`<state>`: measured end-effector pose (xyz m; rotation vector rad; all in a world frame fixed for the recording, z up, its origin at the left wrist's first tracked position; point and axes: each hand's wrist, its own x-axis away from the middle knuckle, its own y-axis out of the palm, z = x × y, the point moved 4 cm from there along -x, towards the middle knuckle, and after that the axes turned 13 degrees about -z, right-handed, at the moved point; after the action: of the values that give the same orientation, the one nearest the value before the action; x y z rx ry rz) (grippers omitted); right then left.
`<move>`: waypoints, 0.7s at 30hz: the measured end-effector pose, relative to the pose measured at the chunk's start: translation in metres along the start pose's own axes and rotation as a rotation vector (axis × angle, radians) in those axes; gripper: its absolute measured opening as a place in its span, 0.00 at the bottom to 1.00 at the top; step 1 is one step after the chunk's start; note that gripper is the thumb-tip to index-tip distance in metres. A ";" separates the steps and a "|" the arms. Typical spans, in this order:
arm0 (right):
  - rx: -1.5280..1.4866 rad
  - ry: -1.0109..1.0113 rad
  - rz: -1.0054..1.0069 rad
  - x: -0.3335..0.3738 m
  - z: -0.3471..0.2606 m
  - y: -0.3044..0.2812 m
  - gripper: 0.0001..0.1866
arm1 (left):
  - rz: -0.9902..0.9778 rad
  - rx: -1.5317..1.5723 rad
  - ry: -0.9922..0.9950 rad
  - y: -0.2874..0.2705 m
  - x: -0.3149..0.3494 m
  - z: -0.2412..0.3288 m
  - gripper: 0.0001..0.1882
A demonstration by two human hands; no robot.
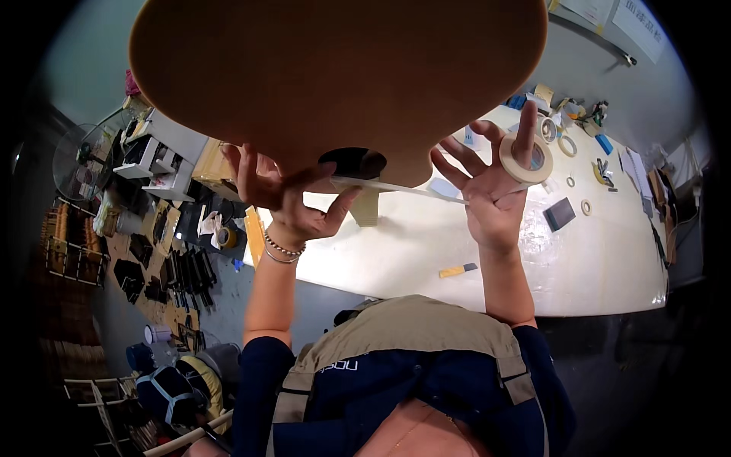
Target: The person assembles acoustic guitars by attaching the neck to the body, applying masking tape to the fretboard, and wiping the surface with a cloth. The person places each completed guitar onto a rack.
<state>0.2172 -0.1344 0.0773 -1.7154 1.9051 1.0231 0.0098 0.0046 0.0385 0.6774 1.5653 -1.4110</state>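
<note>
A large brown wooden guitar body (343,68) fills the upper middle, with a dark oval hole (346,161) near its lower edge. A short pale wooden piece (366,209) shows below that edge. My left hand (293,199), just under the hole, pinches one end of a narrow strip of masking tape (415,190) between thumb and fingers. The strip stretches across to my right hand (491,186). A roll of masking tape (542,164) hangs around a raised finger of that hand, its other fingers spread beside the guitar body.
Under my hands is a white table (381,263) carrying a yellow-handled cutter (458,270), a dark block (559,215) and several tape rolls. A drawer unit (164,156) and a fan (84,156) stand at left. Dark tools (190,274) lie left of the table.
</note>
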 end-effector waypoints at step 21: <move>0.066 0.015 -0.054 -0.004 -0.006 -0.010 0.58 | -0.022 -0.243 0.312 -0.015 -0.034 0.033 0.15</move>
<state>0.2289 -0.1362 0.0817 -1.7331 1.8697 0.9199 0.0209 -0.0247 0.0774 0.7592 1.9554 -1.1432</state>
